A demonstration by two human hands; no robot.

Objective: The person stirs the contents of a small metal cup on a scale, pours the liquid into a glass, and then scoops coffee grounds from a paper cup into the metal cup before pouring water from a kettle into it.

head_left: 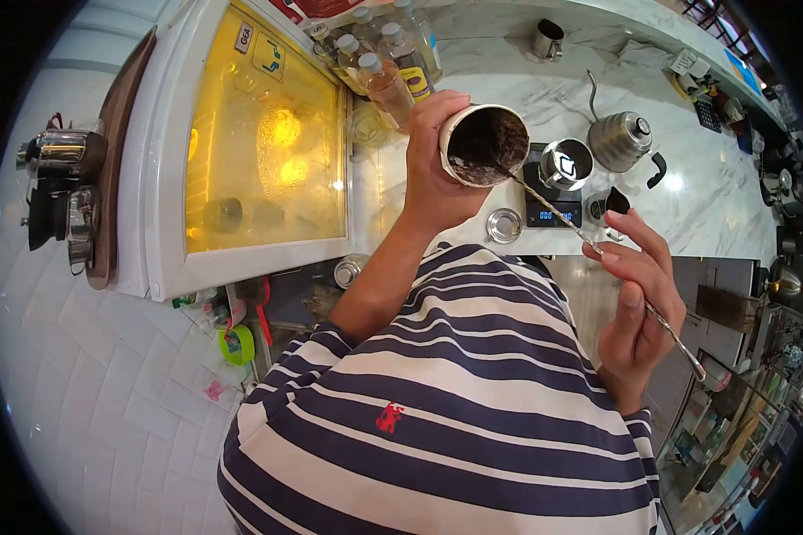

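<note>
My left hand is wrapped round a pale cup, tilted so its mouth faces me. Dark brown, powdery material coats the inside and bottom. Between the fingers and thumb of my right hand is a long twisted metal bar spoon. One end of the spoon reaches into the cup; the other sticks out past my palm. Just beyond the spoon, a digital scale with a lit blue display carries a shiny metal cup. A small round metal lid or dish lies beside the scale.
A gooseneck kettle stands on the marble counter, right of the scale. Several bottles crowd the back left beside a yellow-lit glass-fronted cabinet. A metal pitcher sits far back. A dark-spouted small vessel is near the counter's front edge.
</note>
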